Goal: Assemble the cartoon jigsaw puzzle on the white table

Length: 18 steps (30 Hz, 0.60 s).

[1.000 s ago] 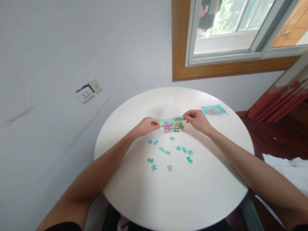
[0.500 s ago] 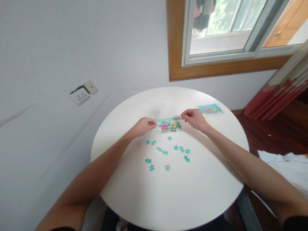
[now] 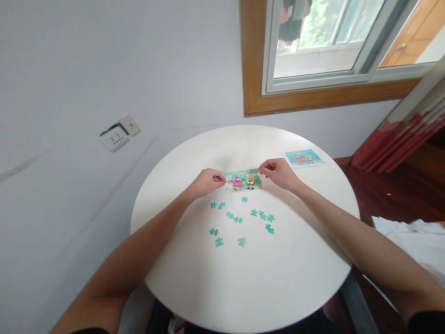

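Puzzle, partly joined, lies on the round white table between the person's two hands. The left hand is at its left edge, thumb and fingertips drawn close; I can't tell whether they grip anything. The right hand is by the far right corner, fingers bent toward the thumb, and whether a piece sits between them I can't tell either. Loose teal pieces and a paler green piece lie nearer the person. A printed picture lies just beyond the right hand.
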Motion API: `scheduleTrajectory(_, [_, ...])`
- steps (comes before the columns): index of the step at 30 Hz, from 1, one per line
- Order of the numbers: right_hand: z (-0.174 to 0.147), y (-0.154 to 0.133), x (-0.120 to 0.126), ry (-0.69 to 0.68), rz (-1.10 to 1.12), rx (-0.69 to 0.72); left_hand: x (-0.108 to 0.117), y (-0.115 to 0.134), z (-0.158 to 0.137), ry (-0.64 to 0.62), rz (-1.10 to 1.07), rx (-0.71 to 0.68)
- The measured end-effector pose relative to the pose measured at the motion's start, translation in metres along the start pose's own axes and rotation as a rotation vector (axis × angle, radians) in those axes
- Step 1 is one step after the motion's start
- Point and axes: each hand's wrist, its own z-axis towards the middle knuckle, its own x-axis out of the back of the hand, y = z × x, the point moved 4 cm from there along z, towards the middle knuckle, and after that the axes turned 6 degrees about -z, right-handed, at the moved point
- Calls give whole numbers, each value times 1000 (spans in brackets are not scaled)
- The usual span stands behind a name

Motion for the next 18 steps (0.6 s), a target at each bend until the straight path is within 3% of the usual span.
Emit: scheduleTrajectory(18, [-2, -1, -5, -44, -17, 26, -1, 3, 0, 16, 8, 12])
